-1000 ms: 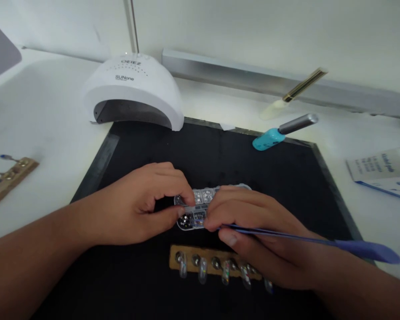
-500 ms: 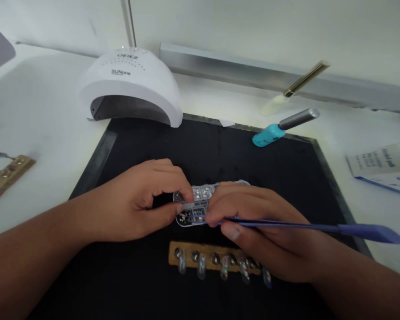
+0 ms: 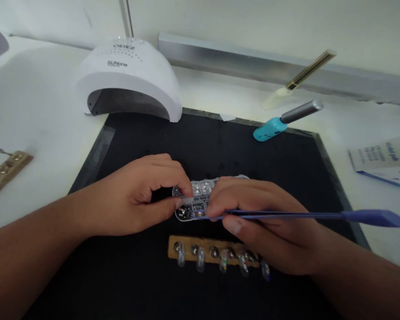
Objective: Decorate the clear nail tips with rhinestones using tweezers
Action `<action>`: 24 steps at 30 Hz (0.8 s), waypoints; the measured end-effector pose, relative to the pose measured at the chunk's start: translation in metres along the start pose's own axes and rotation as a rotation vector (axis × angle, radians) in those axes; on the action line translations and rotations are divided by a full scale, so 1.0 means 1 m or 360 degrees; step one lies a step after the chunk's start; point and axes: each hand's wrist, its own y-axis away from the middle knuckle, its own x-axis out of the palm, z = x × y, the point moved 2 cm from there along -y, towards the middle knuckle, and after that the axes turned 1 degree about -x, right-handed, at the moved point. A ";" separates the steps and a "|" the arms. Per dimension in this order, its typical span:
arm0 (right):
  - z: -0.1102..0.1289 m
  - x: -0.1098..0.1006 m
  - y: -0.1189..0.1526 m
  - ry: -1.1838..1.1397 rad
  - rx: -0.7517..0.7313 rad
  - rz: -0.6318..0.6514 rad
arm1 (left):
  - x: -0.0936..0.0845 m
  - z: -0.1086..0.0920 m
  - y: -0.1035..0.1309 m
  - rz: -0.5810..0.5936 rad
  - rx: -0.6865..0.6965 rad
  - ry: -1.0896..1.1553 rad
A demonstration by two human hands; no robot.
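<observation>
A clear compartment case [image 3: 198, 200] holding small shiny gems lies on the black mat [image 3: 200, 146]. My left hand [image 3: 153, 191] pinches the left end of the case between thumb and index finger. Blue tweezers [image 3: 286, 215] are gripped in my right hand [image 3: 263, 218], over the right part of the case; their tips reach the lower-left compartments. Whether a gem is between the tips is too small to tell. Just below the case, a wooden strip [image 3: 205, 254] bears several clear, glittery nail tips, its right end partly hidden by my right hand.
A white nail lamp [image 3: 133, 75] stands at the back left. Behind the mat's right part are a turquoise bottle [image 3: 270, 129] and a pale bottle with a gold cap [image 3: 310, 70]. Another wooden strip [image 3: 6, 173] lies far left, a white box [image 3: 383, 160] far right.
The whole view has shifted slightly, so most things appear a little higher. The tweezers lie flatter in the view, their rear end raised. Both hands keep their holds.
</observation>
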 end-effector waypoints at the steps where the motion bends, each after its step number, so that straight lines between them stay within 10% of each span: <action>1: 0.000 0.000 0.000 -0.0003 -0.0002 -0.0006 | 0.000 0.000 0.000 0.0008 -0.0003 -0.0001; 24: 0.001 0.001 0.000 -0.0077 0.0085 -0.0118 | 0.000 0.001 0.001 0.0001 -0.0024 -0.0015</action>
